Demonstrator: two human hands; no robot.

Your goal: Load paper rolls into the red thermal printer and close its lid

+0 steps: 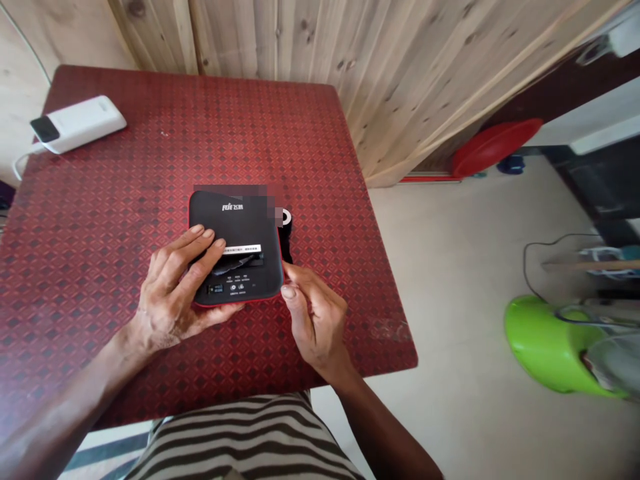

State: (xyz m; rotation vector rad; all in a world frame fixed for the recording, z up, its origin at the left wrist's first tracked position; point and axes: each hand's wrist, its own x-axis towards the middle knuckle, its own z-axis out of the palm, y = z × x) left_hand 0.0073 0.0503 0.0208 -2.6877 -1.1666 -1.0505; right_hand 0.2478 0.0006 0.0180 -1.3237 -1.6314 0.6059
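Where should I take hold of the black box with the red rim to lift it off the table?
Probably by its long side edges, coming from above: the black box lies flat on the table, so a side pinch suits its slim, rounded shape. The left hand rests on its lower half; the right hand is at its right edge.

black plastic case [245,223]: white brand logo [233,207], too small to read | white sticker [242,249]: print illegible

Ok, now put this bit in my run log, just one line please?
Left hand: on black device | Right hand: at its edge | Rest: red table, white power bank
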